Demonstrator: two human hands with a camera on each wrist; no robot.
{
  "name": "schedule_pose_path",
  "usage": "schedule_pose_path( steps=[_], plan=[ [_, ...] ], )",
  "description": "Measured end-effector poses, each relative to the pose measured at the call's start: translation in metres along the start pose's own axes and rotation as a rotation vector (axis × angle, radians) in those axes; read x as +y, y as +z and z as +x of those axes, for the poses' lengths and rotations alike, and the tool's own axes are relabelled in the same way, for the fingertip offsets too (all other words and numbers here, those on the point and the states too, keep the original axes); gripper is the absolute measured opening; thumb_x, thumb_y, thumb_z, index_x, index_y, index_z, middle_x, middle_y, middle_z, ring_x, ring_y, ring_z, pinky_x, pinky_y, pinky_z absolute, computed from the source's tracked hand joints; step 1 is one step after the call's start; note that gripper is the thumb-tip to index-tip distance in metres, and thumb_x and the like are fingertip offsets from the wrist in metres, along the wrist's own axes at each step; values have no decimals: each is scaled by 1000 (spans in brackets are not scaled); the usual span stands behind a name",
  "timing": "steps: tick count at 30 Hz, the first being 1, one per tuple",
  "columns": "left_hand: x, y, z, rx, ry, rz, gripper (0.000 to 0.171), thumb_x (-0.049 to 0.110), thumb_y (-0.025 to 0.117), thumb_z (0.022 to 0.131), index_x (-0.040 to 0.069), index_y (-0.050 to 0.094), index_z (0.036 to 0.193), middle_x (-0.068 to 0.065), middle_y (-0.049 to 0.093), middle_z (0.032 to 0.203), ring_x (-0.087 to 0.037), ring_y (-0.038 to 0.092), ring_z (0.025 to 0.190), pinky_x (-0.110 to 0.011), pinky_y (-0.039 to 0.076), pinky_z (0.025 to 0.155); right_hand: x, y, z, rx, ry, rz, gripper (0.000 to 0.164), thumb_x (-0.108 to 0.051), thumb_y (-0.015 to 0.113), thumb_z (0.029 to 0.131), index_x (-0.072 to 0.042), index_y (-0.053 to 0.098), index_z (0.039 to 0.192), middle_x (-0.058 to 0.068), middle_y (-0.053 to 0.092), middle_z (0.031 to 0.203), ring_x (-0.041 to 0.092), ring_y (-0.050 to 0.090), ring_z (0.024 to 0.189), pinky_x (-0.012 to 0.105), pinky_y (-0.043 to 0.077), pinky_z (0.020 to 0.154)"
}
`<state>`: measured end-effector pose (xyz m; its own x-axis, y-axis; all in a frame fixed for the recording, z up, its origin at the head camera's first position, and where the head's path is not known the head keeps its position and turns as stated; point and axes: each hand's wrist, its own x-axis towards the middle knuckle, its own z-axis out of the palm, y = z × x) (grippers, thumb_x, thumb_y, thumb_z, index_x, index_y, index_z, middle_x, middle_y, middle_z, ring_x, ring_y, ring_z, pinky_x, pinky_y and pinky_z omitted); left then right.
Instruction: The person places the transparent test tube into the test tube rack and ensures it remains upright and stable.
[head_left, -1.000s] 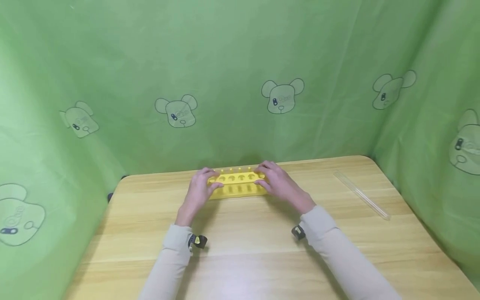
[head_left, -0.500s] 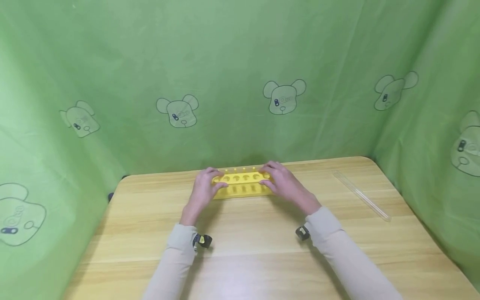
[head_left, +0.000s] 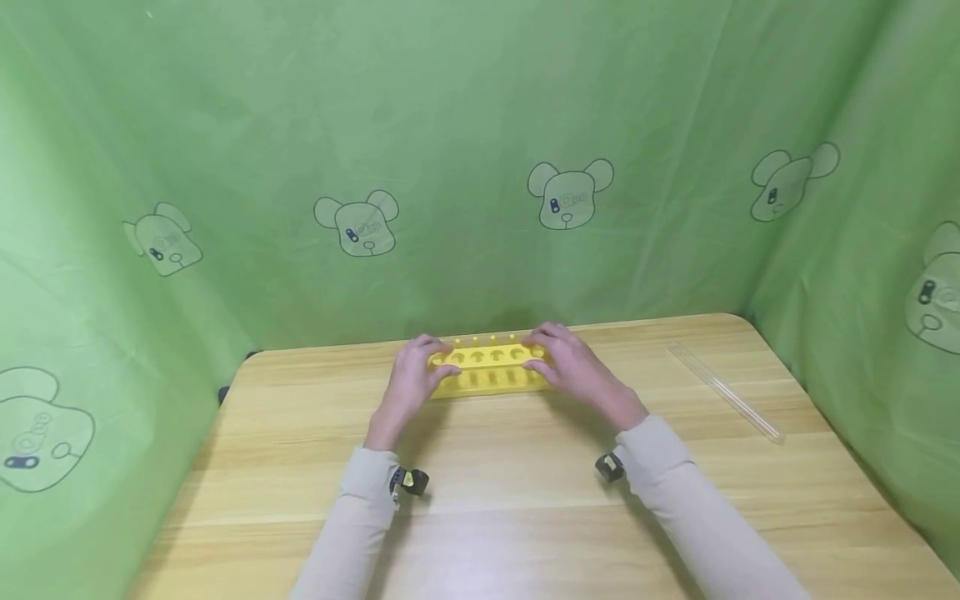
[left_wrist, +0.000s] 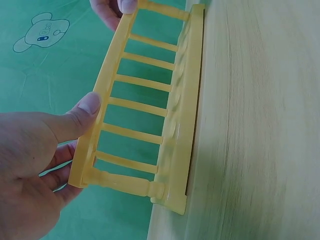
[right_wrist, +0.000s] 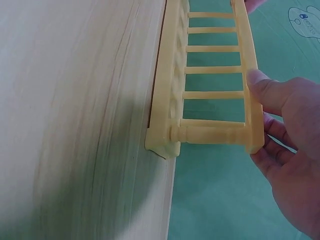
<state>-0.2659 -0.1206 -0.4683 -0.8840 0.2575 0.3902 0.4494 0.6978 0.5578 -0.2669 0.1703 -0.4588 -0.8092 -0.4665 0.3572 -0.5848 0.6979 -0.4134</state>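
A yellow test tube rack [head_left: 487, 357] with a row of round holes in its top bar and short pegs along the back stands upright near the table's far edge. My left hand [head_left: 410, 375] grips the left end of its top bar, thumb in front and fingers behind. At the other end my right hand [head_left: 573, 367] holds the same bar in the same way. Both wrist views show the rack [left_wrist: 132, 105] from its ends, with thin posts joining the top bar to the base. The fingers behind the bar are partly hidden.
On the right of the wooden table [head_left: 480, 467] lies a clear glass tube [head_left: 727, 393], slanting towards the front right. Green curtains [head_left: 465, 125] with bear-head prints surround the table at the back and sides.
Both hands and the rack have shifted slightly to the right along the back of the table. Part of this shift comes from a small camera movement. The grip looks the same.
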Motion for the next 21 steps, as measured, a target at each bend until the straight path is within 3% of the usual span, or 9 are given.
schedule_pose_path(
  steps=[21],
  plan=[
    [1, -2, 1, -28, 5, 22, 41, 23, 87, 81, 1, 74, 115, -13, 71, 115, -30, 66, 109, -40, 54, 102, -4, -4, -1, -15, 13, -5, 43, -19, 80, 91, 2, 67, 127, 13, 64, 125, 30, 61, 115, 43, 55, 101]
  ],
)
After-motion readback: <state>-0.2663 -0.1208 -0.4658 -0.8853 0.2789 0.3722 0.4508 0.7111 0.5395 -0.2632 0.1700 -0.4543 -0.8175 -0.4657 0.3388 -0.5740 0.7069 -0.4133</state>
